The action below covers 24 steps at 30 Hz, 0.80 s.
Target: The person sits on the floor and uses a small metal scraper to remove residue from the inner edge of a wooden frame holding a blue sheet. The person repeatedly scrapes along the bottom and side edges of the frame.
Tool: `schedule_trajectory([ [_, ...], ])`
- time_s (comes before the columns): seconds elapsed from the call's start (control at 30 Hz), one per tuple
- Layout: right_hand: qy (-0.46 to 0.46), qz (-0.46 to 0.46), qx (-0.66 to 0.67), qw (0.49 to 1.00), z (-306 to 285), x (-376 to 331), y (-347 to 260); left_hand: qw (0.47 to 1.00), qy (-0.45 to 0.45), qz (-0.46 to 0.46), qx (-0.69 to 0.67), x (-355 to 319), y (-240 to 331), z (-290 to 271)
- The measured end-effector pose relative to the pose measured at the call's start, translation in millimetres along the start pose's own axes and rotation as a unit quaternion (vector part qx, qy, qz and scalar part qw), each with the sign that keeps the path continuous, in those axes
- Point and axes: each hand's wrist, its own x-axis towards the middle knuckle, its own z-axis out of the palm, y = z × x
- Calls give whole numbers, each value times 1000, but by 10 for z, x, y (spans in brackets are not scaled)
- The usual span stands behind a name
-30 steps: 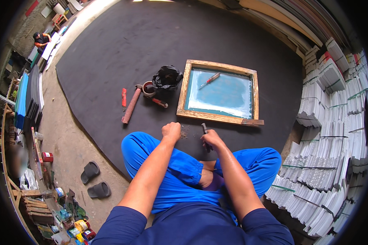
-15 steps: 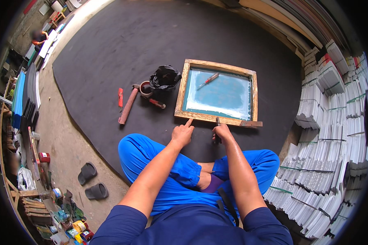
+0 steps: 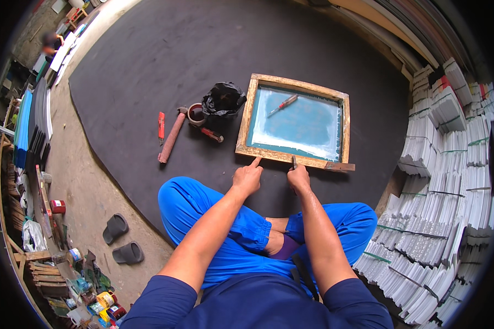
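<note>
A wooden screen-printing frame (image 3: 245, 118) with blue-green mesh (image 3: 296, 123) lies on the black mat before me. My left hand (image 3: 247, 178) stretches its index finger to the frame's near edge, with the other fingers curled and nothing seen in them. Closed round a dark plier-like tool (image 3: 294, 161), my right hand (image 3: 298, 179) keeps the tool's tip against that same edge. Its exact kind is mostly hidden by my fingers. A red-handled screwdriver (image 3: 283, 105) rests on the mesh. At the near right corner a short wooden strip (image 3: 340, 166) juts past the frame.
Left of the frame are a black plastic bag (image 3: 223, 100), a tape roll (image 3: 196, 114), a hammer (image 3: 172, 137), and red cutters (image 3: 161, 127), (image 3: 212, 135). Bundled white stacks (image 3: 433, 192) line the right. Sandals (image 3: 116, 228) and paint cans (image 3: 106, 299) are at left; a person (image 3: 51, 44) sits far left.
The right hand and its tool have turned slightly, so less of the dark handle shows below the fist. The left index finger stays at the frame's edge. The whole view has shifted a little.
</note>
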Motion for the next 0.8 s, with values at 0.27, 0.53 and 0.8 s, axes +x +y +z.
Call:
schedule_trajectory([
  [0.27,-132,5,287,949,1,-269,93,998,36,-6,-41,-21,24,-82],
  [0.53,-301,-52,192,933,272,-711,-65,996,73,21,-52,-43,-35,-36],
  [0.8,-404,89,344,843,143,-788,-115,991,9,-114,-69,-88,6,-248],
])
